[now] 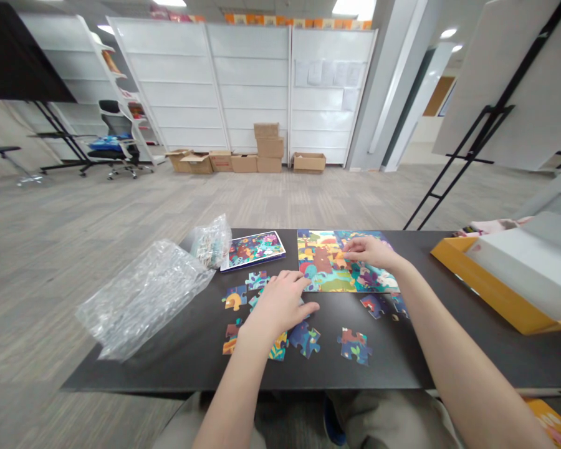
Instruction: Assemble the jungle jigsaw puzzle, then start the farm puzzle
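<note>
Jigsaw puzzle (pixel 325 262) first: we have it lying flat on the black table (pixel 168 368), its joined section a bright block toward the far edge, right?

— Yes, and we see the right hand (pixel 371 252) on it, fingers extended and loosely spread, fingertips (pixel 345 254) at the block's pieces. Is it pinching one? We can't tell.

— The left hand (pixel 280 305) sits nearer us, just left of the puzzle, fingers spread over the loose pieces (pixel 306 340). Whether one lies under the palm, we can't tell either.

— So where could we slip?

— Pressing hard with the right hand could shift the joined section, since nothing frames it. A careless left-hand sweep could knock loose pieces toward the table's near edge.

— And farther out?

— Left of the puzzle lie the picture card (pixel 255 251) and a bag of pieces (pixel 210 242). Beyond them, the crumpled clear plastic bag (pixel 143 299) overhangs the table, so a tug could drag it off. Right of the puzzle, the orange tray (pixel 495 280) could catch a forearm.
</note>
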`<state>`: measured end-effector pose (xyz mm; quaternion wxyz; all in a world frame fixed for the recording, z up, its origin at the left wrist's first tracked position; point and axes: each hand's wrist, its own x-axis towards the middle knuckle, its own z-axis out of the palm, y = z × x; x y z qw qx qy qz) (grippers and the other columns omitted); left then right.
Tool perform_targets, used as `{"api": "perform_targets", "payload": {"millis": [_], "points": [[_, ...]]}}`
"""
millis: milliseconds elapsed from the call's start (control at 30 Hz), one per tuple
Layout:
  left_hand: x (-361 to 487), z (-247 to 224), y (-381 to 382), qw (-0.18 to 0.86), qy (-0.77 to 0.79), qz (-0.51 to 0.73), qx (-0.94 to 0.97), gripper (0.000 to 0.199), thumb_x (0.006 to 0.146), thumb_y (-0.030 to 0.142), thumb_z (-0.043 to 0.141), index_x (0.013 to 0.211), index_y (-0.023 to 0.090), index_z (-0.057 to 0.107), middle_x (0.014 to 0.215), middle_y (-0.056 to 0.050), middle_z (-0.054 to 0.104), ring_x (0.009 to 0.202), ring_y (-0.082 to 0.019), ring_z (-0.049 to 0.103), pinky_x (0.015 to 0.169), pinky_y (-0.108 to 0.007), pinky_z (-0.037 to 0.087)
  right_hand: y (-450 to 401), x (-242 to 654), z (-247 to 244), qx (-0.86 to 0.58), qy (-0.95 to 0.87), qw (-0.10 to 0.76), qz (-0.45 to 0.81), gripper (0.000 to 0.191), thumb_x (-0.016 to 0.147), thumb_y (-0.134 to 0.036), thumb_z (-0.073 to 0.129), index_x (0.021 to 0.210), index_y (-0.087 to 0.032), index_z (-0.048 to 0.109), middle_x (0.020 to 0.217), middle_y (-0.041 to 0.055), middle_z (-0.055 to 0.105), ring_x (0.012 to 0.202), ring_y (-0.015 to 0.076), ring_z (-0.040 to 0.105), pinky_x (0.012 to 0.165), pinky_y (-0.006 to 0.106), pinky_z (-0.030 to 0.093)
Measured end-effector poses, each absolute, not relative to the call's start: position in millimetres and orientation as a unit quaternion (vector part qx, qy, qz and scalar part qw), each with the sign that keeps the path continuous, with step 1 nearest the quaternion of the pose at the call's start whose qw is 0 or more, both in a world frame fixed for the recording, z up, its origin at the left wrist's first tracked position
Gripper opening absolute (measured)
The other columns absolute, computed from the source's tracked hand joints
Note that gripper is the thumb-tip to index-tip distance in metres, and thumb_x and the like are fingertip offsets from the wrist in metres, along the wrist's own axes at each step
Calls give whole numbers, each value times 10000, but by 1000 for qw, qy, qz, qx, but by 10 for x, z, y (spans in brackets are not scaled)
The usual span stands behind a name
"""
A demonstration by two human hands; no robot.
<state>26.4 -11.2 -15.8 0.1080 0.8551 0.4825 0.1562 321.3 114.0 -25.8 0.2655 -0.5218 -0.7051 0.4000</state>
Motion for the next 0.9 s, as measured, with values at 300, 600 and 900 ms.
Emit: {"api": "perform_targets", "payload": {"millis": [300,600,900], "points": [[286,-227,-92,111,481,141,858,431,864,436,713,1211,180,701,1341,-127,638,1244,-309,574,1082,-456,462,1142,3169,-303,-514,-733,222,385,322,676,-459,810,814,-179,731,743,51,768,689,207,710,662,302,552],[284,-195,-103,113,483,137,857,409,867,443,703,1201,206,706,1332,-113,645,1235,-311,577,1073,-449,465,1194,3187,-355,-520,-776,197,297,236,726,-423,759,818,-208,788,795,47,786,734,229,715,697,320,554],[279,-221,-95,112,482,135,858,432,865,455,700,1212,199,702,1337,-124,641,1239,-318,578,1067,-461,470,1092,3095,-271,-536,-783,154,277,154,746,-323,707,768,-207,805,699,36,771,644,210,696,587,285,506]]}}
